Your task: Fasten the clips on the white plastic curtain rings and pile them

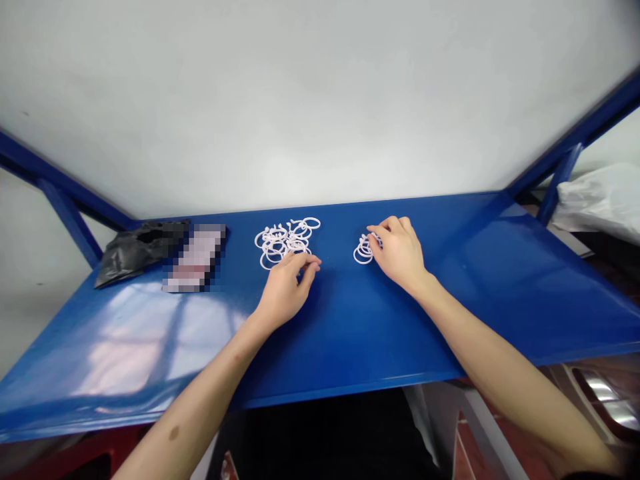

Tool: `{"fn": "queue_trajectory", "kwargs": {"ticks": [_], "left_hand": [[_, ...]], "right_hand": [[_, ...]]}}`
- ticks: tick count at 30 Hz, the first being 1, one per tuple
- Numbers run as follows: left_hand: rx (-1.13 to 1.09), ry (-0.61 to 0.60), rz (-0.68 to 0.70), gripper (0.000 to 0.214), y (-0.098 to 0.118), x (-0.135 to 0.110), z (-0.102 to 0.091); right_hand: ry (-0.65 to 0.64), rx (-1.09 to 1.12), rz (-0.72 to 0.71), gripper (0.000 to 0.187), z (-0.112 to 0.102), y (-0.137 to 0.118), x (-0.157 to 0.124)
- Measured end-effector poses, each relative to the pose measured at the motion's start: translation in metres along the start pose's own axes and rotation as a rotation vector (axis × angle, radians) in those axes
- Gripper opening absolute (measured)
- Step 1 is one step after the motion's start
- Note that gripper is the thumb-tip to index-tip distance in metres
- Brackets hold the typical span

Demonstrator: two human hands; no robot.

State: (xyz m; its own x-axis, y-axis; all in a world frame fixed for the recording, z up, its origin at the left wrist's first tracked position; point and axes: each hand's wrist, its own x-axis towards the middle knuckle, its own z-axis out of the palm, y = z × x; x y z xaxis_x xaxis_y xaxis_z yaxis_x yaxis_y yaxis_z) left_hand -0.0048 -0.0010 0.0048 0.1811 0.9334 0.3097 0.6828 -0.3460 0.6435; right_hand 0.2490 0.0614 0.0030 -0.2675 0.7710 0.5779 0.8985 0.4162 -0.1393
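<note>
A tangled pile of white plastic curtain rings [274,248], each with a small eyelet or hook, lies on the blue table. My left hand [287,287] is at the pile's near right edge, thumb and fingers pinched together; whether anything small is between the fingertips cannot be made out. To the right, a smaller cluster of white rings [363,252] lies partly under my right hand [399,252]. The right fingers are curled with the tips at the cluster, closed on a ring there. My palm and fingers hide part of that cluster.
A black plastic bag [135,250] and a blurred-out flat rectangular object [197,257] rest on the left of the blue table [350,347]. A pale wall [320,100] rises behind. Blue frame bars slope along both sides. White plastic bag [603,200] stands at far right.
</note>
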Motion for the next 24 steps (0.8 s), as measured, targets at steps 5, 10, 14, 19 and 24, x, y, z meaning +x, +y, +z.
{"fn": "queue_trajectory", "kwargs": {"ticks": [5, 10, 14, 19, 24], "left_hand": [[0.05, -0.073, 0.044, 0.019, 0.002, 0.0, 0.003], [0.153, -0.087, 0.042, 0.027, 0.01, -0.001, 0.0], [0.228, -0.112, 0.045, 0.032, 0.013, -0.001, 0.0], [0.331, -0.102, 0.088, 0.035, 0.01, 0.001, 0.007], [0.342, -0.041, 0.113, 0.042, 0.003, 0.004, 0.008]], "right_hand": [[0.01, 0.004, -0.006, 0.029, 0.003, 0.0, 0.0], [0.0, 0.002, -0.029, 0.027, -0.001, -0.005, -0.001], [-0.115, -0.039, -0.133, 0.027, -0.003, -0.016, 0.01], [-0.38, -0.042, -0.306, 0.032, 0.015, -0.043, 0.047], [-0.46, -0.046, -0.231, 0.023, 0.043, -0.059, 0.072]]}}
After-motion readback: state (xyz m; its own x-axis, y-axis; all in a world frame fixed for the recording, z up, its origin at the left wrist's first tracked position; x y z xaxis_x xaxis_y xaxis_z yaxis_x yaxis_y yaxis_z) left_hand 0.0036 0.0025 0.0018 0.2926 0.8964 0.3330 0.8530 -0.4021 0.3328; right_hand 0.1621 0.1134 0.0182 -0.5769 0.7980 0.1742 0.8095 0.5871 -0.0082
